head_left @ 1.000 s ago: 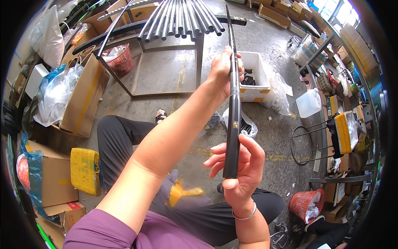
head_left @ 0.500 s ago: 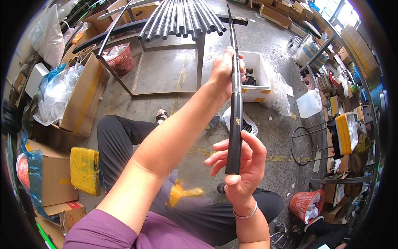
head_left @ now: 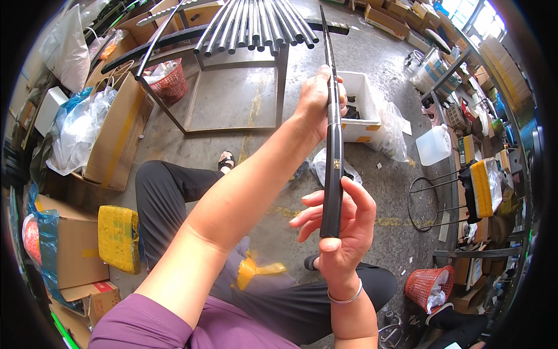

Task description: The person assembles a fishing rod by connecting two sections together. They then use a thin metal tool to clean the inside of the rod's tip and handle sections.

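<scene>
A long black telescopic fishing rod (head_left: 333, 174) points away from me, its thick butt end nearest and its thinner sections running to the top of the picture. My left hand (head_left: 318, 96) is wrapped around the rod just beyond the joint where the thick section begins. At the butt, my right hand (head_left: 346, 227) cradles the rod loosely: the thumb touches the end, the index finger curves up along the right side, and the other fingers pass behind it, their tips showing on the left. A small gold emblem (head_left: 336, 164) marks the thick section.
Several dark tubes (head_left: 256, 29) lie fanned on a metal frame (head_left: 281, 87) ahead. Beyond my left hand stands a white foam box (head_left: 363, 129) with dark pieces inside. Cardboard boxes (head_left: 116, 128) line the left; a red basket (head_left: 429, 285) and a wire-ring stand (head_left: 436, 203) are at right.
The rod's butt has tilted slightly right at mid-length and risen a little. My right hand has shifted with it, its thumb now against the butt end. My left hand keeps its grip.
</scene>
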Tool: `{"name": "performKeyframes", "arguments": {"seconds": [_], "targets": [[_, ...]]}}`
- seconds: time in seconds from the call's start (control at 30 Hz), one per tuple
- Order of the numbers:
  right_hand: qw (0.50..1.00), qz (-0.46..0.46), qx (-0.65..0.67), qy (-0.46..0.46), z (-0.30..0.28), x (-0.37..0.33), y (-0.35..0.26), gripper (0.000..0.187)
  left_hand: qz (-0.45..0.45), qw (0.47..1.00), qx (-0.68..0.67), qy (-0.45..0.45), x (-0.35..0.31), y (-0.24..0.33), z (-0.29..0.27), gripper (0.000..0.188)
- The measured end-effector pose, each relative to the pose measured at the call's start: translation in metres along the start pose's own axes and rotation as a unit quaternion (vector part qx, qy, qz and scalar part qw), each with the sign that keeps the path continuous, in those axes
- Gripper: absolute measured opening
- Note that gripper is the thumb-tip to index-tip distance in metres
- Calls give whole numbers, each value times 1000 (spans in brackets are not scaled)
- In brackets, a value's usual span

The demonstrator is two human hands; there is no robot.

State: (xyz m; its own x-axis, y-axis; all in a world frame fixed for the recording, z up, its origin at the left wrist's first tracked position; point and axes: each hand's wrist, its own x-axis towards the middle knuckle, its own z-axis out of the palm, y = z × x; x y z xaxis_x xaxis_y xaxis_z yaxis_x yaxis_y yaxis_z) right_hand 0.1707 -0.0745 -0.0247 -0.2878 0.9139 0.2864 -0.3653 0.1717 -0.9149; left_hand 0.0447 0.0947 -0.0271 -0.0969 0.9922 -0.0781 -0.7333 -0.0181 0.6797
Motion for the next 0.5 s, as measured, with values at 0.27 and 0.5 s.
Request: {"name": "performKeyframes", "arguments": {"seconds": [0.27,0.5], "targets": [[1000,-18,0,-12,-1,-1,3,89,4,1000,-5,18,-3,3,4,33],[1000,-14,-7,-8,0,-2,0,90,17,1000,-1,-14,-5,1,3,33]]}}
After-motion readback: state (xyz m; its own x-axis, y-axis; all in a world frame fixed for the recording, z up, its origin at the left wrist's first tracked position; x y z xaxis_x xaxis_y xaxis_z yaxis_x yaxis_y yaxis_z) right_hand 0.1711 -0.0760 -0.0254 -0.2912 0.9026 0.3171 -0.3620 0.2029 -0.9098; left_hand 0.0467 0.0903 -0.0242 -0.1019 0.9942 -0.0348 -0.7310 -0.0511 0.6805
